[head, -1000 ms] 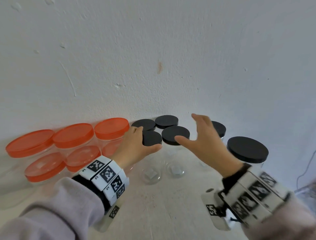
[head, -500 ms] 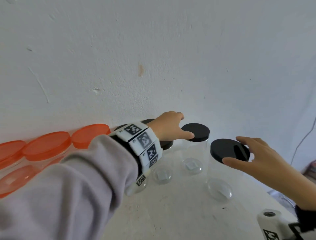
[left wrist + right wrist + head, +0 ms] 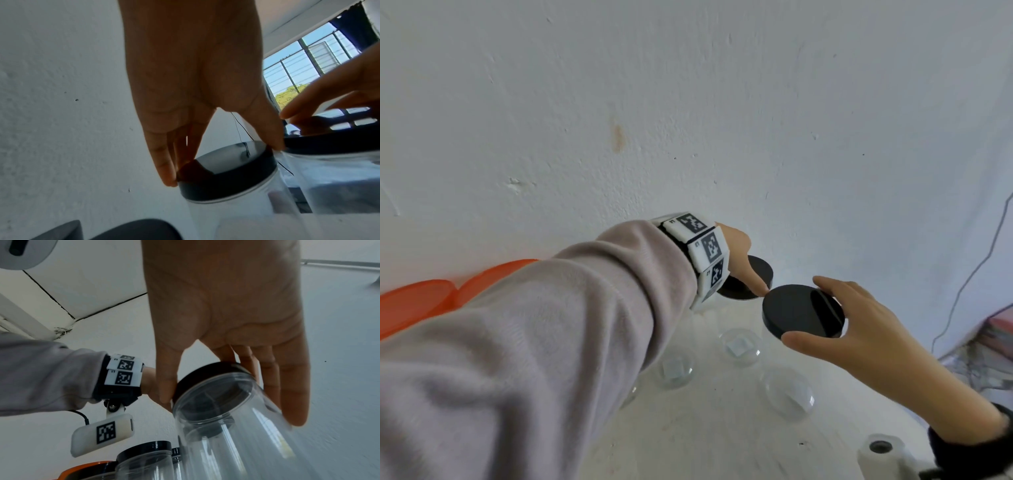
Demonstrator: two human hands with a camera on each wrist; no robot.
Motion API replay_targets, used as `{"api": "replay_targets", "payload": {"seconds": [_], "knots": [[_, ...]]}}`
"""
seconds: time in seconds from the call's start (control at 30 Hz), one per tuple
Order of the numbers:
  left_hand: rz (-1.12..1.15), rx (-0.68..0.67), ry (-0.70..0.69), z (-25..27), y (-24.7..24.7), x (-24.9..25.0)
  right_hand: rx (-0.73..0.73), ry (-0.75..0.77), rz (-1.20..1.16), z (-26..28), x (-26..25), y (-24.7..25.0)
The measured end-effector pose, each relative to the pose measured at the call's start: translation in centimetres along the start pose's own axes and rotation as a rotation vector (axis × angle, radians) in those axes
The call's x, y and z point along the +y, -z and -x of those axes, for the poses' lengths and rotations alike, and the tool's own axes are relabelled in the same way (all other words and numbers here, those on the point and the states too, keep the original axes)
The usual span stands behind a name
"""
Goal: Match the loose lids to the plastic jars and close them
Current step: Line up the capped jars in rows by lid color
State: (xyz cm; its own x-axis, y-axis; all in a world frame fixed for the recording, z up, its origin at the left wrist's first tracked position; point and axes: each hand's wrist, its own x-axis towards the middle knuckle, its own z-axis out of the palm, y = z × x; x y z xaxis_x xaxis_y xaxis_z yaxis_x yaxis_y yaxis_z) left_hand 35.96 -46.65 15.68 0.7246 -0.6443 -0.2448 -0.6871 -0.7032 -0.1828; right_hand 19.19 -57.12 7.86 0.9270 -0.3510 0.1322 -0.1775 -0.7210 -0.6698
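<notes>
Two black lids: on clear jars, side by side near the wall.
Smaller lid (image 3: 751, 278): pinched at its rim by left hand (image 3: 739, 255).
Larger lid (image 3: 803, 315): at 4 o'clock of the smaller, grasped by right hand (image 3: 873, 329).
Orange lids (image 3: 417, 301): well apart at 9 o'clock.

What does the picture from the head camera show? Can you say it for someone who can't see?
Two hands each grip a black lid on a clear plastic jar: the left hand on the farther lid, the right hand on the nearer, bigger lid. Orange lids sit at the left by a white wall.
</notes>
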Motion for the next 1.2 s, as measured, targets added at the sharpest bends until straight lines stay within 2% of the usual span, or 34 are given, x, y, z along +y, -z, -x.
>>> {"api": "replay_targets", "payload": {"seconds": [0.43, 0.77, 1.2], "knots": [[0.049, 0.102, 0.023, -1.7, 1.8, -4.0, -0.075, 0.091, -0.043, -4.5, -1.6, -2.4], [0.119, 0.069, 0.008, -2.7, 0.2, -6.7, -0.082, 0.183, -0.061, -8.6, -3.3, -5.1], [0.187, -0.025, -0.053, -1.9, 0.1, -7.8, -0.114, 0.257, -0.114, -8.7, -3.3, -5.5]]}}
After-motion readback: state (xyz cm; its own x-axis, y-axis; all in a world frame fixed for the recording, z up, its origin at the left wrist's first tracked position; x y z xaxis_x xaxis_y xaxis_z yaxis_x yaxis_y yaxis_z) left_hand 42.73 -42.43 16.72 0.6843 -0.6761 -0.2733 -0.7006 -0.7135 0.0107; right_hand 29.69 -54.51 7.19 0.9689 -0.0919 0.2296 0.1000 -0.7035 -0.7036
